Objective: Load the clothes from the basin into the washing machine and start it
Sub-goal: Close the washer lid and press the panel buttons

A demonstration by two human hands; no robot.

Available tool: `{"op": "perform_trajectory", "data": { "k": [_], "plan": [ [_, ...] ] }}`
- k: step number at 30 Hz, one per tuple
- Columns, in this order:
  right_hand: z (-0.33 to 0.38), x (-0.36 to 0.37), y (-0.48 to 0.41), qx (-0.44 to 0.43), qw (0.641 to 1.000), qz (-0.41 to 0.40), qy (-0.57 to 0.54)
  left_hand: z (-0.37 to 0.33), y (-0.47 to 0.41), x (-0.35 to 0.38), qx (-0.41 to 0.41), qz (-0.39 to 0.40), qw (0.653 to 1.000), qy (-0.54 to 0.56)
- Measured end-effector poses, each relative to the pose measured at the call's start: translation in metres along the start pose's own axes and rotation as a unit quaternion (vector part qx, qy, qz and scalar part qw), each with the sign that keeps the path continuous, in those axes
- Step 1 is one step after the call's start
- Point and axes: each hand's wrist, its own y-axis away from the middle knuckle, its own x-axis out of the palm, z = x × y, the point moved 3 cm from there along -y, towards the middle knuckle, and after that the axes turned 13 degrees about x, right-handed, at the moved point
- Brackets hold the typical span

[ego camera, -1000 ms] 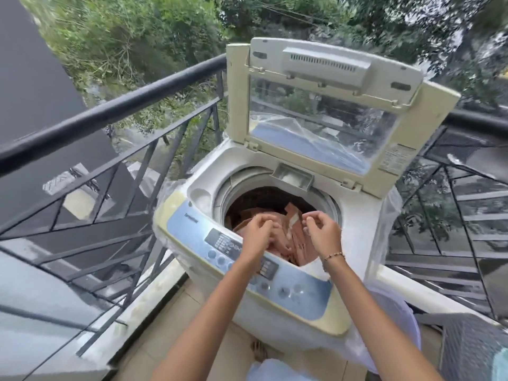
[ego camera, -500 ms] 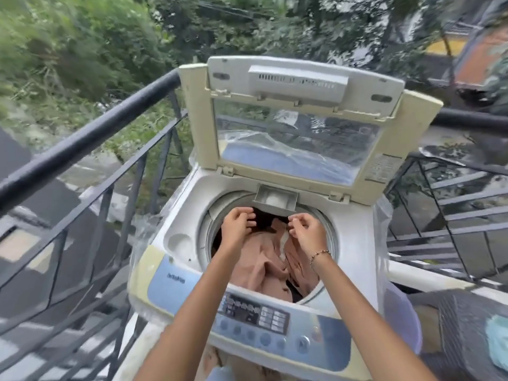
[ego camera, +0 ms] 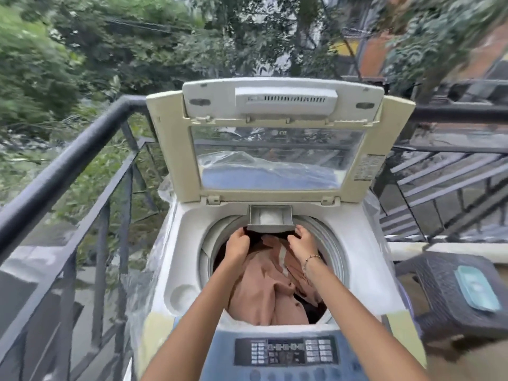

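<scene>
Balcony, dark metal railing, trees beyond. One top-load washing machine, lid up. Left hand and right hand apparently pinch one brown garment in the drum; fingertips partly hidden.

You have before you: one washing machine, with one lid raised, one drum opening, one detergent drawer and one control panel. Two hands reach in: your left hand and right hand. One beaded bracelet. One brown garment counted for certain. One dark stool, carrying one teal lid.
</scene>
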Motion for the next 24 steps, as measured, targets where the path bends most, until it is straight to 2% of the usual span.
{"op": "perform_trajectory", "data": {
  "k": [4,9,15,24],
  "plan": [
    [0.003,0.004,-0.005,0.003,1.000,-0.018,-0.010,-0.004,-0.005,0.008,0.003,0.076,0.997,-0.024],
    [0.006,0.008,-0.016,-0.005,0.998,-0.034,-0.044,-0.004,-0.009,0.014,0.001,0.098,0.995,0.030],
    [0.023,0.014,-0.026,-0.027,0.997,-0.023,-0.071,-0.010,-0.021,0.034,-0.005,0.073,0.990,0.124],
    [0.026,0.021,-0.038,-0.035,0.998,0.029,-0.054,-0.015,-0.039,0.046,-0.020,0.077,0.989,0.123]
  ]
}}
